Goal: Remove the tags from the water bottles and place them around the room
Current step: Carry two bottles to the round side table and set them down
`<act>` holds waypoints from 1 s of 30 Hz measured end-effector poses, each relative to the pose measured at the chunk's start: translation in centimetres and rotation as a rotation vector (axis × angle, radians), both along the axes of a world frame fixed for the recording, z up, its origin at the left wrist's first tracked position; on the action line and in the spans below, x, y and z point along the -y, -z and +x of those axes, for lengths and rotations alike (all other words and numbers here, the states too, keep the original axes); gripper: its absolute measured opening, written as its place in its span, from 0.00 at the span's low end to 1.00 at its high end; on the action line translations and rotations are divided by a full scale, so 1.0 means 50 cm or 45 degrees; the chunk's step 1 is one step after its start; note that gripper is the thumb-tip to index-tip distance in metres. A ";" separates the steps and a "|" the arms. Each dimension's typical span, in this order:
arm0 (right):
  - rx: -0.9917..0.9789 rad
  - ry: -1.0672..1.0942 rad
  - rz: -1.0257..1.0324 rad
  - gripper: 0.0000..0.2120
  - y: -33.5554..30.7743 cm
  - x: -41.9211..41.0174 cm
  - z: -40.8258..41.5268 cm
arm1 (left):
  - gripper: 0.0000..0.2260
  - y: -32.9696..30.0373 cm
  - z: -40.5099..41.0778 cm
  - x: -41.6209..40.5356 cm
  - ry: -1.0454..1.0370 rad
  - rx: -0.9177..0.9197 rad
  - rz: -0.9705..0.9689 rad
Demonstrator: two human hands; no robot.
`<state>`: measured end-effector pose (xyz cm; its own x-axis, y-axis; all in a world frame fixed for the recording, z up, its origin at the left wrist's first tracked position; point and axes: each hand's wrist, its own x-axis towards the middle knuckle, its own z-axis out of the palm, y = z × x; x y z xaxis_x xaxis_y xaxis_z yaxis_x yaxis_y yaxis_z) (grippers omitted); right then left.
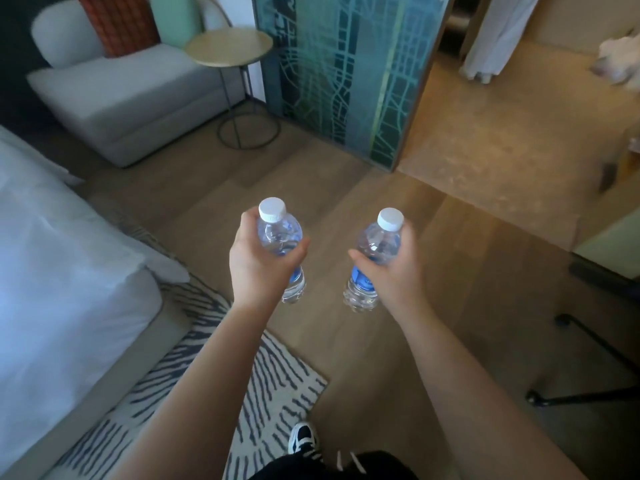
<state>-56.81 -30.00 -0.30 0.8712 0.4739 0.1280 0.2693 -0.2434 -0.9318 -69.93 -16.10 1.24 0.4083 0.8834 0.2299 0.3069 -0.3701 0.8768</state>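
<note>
Bedroom scene: wood floor (363,341), white bed (52,271) at left, striped rug (221,368) beside it, grey sofa chair (121,98) and round side table (229,47) at the back. Both arms held out over the floor. Left hand (256,265) has fingers wrapped around the left bottle (282,244); right hand (394,268) is clamped on the right bottle (374,258). Bottles are clear, holding water, blue labels, white caps on. Long axes near upright, caps up, tilted slightly away. Bottles apart, not touching.
</note>
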 end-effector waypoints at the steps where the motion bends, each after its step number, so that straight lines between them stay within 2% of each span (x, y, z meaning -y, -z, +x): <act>1: 0.008 -0.004 -0.009 0.30 -0.002 -0.032 0.009 | 0.24 -0.003 0.005 -0.030 -0.019 0.005 -0.004; 12: 0.063 -0.119 -0.061 0.30 0.012 -0.376 0.218 | 0.26 0.050 0.153 -0.346 -0.231 0.015 -0.071; 22: 0.080 -0.245 -0.097 0.28 0.040 -0.791 0.573 | 0.27 0.060 0.470 -0.733 -0.370 -0.032 -0.061; 30: 0.163 -0.446 -0.131 0.31 0.020 -1.101 0.753 | 0.24 0.049 0.645 -0.998 -0.417 -0.019 -0.115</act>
